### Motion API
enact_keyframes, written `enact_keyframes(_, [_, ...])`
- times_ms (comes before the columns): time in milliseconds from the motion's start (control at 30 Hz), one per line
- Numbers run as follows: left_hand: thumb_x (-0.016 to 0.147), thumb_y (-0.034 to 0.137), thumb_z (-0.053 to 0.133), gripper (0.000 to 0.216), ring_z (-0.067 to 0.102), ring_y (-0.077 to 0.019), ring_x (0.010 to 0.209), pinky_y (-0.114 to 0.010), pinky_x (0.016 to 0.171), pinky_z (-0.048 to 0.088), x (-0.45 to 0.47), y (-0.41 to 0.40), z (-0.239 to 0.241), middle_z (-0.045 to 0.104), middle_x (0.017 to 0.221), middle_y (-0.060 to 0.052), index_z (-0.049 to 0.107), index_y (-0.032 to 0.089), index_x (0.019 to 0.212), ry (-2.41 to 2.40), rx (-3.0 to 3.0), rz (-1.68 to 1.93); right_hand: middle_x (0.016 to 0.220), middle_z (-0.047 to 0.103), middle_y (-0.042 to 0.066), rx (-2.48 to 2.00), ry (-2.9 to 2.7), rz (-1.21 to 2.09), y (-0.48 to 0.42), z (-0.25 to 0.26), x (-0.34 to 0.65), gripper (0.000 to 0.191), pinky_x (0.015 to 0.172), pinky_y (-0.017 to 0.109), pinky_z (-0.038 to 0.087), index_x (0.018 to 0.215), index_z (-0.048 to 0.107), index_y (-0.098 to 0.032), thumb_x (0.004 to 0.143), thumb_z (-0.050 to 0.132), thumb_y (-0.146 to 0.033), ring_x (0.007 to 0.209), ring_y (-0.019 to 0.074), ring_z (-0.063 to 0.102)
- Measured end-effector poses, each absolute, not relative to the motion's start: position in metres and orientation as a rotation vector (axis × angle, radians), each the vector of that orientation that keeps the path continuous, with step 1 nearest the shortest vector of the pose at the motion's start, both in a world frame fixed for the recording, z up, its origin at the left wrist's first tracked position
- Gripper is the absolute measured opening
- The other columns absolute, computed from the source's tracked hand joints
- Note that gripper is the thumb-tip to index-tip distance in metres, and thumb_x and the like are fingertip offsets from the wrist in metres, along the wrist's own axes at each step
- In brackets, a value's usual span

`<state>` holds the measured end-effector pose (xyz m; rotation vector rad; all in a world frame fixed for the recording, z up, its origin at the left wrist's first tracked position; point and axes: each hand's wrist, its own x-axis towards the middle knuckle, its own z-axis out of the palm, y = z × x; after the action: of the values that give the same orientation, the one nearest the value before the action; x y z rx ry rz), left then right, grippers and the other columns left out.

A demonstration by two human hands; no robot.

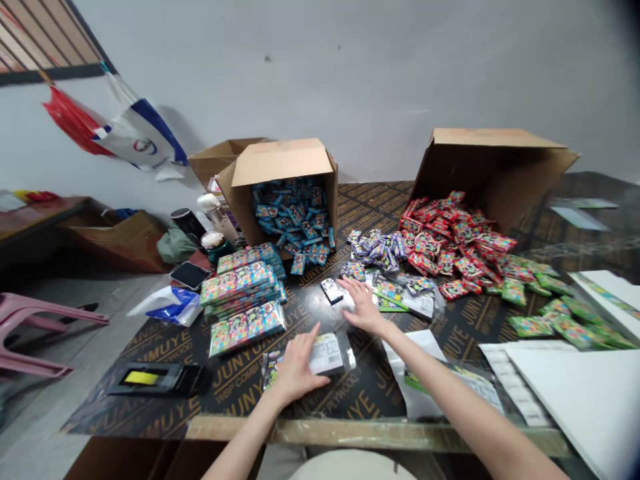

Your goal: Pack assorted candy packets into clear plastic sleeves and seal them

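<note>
My left hand [299, 367] lies with its fingers outstretched over a clear plastic pouch [327, 353] with a white, green and black printed panel. It presses on the pouch without gripping it. Farther up, my right hand [363, 307] has its fingers apart beside a small black-and-white packet [332, 291]. Its fingertips are close to that packet; whether they touch I cannot tell. To the right of this hand is another printed pouch [423, 303], with small purple packets [377, 248] behind it.
Open cartons hold blue packets [295, 213] and spilling red packets [445, 243]. Green packets [575, 320] lie to the right. Stacked packs [247, 327], a phone [190, 274] and a black tape dispenser or case [155, 379] are at left. White sheets [575, 393] lie at the right front.
</note>
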<state>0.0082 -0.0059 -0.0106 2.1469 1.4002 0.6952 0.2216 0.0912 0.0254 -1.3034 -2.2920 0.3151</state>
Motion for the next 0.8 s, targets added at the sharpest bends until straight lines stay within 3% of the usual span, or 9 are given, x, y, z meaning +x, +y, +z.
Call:
enact_keyframes(67, [0.045, 0.034, 0.079, 0.1, 0.042, -0.0295, 0.108, -0.044, 0.094, 0.031, 0.008, -0.007, -0.017, 0.049, 0.117, -0.01, 0.033, 0.024, 0.133, 1.394, 2.195, 0.6, 0.144, 0.021, 0.011, -1.308, -2.496, 0.34, 0.13, 0.03, 0.211, 0.089, 0.1, 0.056, 0.006, 0.137, 0.021, -0.025, 0.058, 0.061, -0.014, 0.131, 0.0349, 0.013])
enact_keyframes(100, [0.043, 0.037, 0.08, 0.099, 0.042, -0.03, 0.108, -0.045, 0.095, 0.03, 0.008, -0.008, -0.02, 0.05, 0.116, -0.01, 0.037, 0.024, 0.131, 1.386, 2.205, 0.569, 0.143, 0.022, 0.011, -1.284, -2.57, 0.383, 0.146, 0.032, 0.206, 0.093, 0.099, 0.058, 0.003, 0.137, 0.022, -0.026, 0.055, 0.061, -0.011, 0.131, 0.0359, 0.012])
enact_keyframes(200, [0.04, 0.046, 0.079, 0.095, 0.041, -0.0319, 0.111, -0.048, 0.099, 0.025, 0.008, -0.006, -0.016, 0.051, 0.118, -0.01, 0.045, 0.024, 0.126, 1.405, 2.102, 0.668, 0.13, 0.043, 0.011, -1.174, -2.614, 0.515, 0.167, 0.039, 0.187, 0.094, 0.098, 0.06, 0.002, 0.133, 0.031, -0.029, 0.049, 0.065, -0.007, 0.125, 0.0362, 0.027])
enact_keyframes(300, [0.055, 0.054, 0.069, 0.07, 0.049, -0.0299, 0.104, -0.045, 0.093, 0.034, 0.006, 0.0, 0.001, 0.057, 0.112, -0.013, 0.057, 0.017, 0.113, 1.491, 1.553, 1.014, 0.123, 0.048, 0.01, -1.09, -2.548, 0.619, 0.149, 0.042, 0.17, 0.101, 0.1, 0.054, 0.015, 0.138, 0.015, -0.028, 0.054, 0.07, -0.019, 0.116, 0.0292, 0.04])
enact_keyframes(400, [0.072, 0.06, 0.051, 0.058, 0.059, -0.0244, 0.086, -0.038, 0.077, 0.045, 0.008, 0.007, 0.024, 0.064, 0.094, -0.014, 0.062, 0.011, 0.101, 1.204, 0.863, 1.072, 0.127, 0.044, 0.01, -0.788, -2.227, 1.05, 0.103, 0.038, 0.166, 0.107, 0.096, 0.041, 0.032, 0.138, -0.01, -0.027, 0.065, 0.068, -0.038, 0.116, 0.0218, 0.043])
enact_keyframes(500, [0.068, 0.054, 0.06, 0.048, 0.06, -0.0188, 0.071, -0.032, 0.069, 0.047, 0.02, 0.012, 0.034, 0.065, 0.081, -0.01, 0.064, 0.011, 0.089, 0.938, 0.661, 1.014, 0.133, 0.037, 0.01, -0.606, -1.82, 1.384, 0.053, 0.034, 0.18, 0.105, 0.096, 0.04, 0.035, 0.138, 0.001, -0.029, 0.062, 0.069, -0.049, 0.12, 0.0231, 0.039])
enact_keyframes(633, [0.058, 0.036, 0.074, 0.03, 0.053, -0.0109, 0.052, -0.023, 0.056, 0.043, 0.047, 0.011, 0.026, 0.06, 0.058, -0.002, 0.06, 0.011, 0.064, 0.998, 0.734, 1.04, 0.14, 0.026, 0.009, -0.932, -1.956, 1.006, 0.015, 0.041, 0.213, 0.103, 0.106, 0.045, 0.018, 0.138, 0.009, -0.025, 0.058, 0.073, -0.035, 0.128, 0.0263, 0.025])
enact_keyframes(733, [0.059, 0.037, 0.074, 0.03, 0.05, -0.0106, 0.049, -0.023, 0.054, 0.04, 0.06, 0.01, 0.019, 0.057, 0.053, 0.0, 0.058, 0.012, 0.058, 1.024, 0.852, 1.004, 0.135, 0.036, 0.009, -0.99, -2.19, 0.657, 0.007, 0.051, 0.23, 0.091, 0.105, 0.047, 0.014, 0.136, 0.021, -0.024, 0.059, 0.069, -0.031, 0.125, 0.0276, 0.03])
enact_keyframes(800, [0.059, 0.041, 0.072, 0.031, 0.054, -0.0147, 0.057, -0.027, 0.06, 0.042, 0.06, 0.009, 0.017, 0.06, 0.059, -0.003, 0.062, 0.012, 0.065, 1.023, 0.923, 0.972, 0.126, 0.046, 0.008, -0.994, -2.284, 0.491, 0.007, 0.055, 0.239, 0.083, 0.104, 0.048, 0.012, 0.131, 0.029, -0.024, 0.057, 0.067, -0.031, 0.117, 0.0272, 0.039])
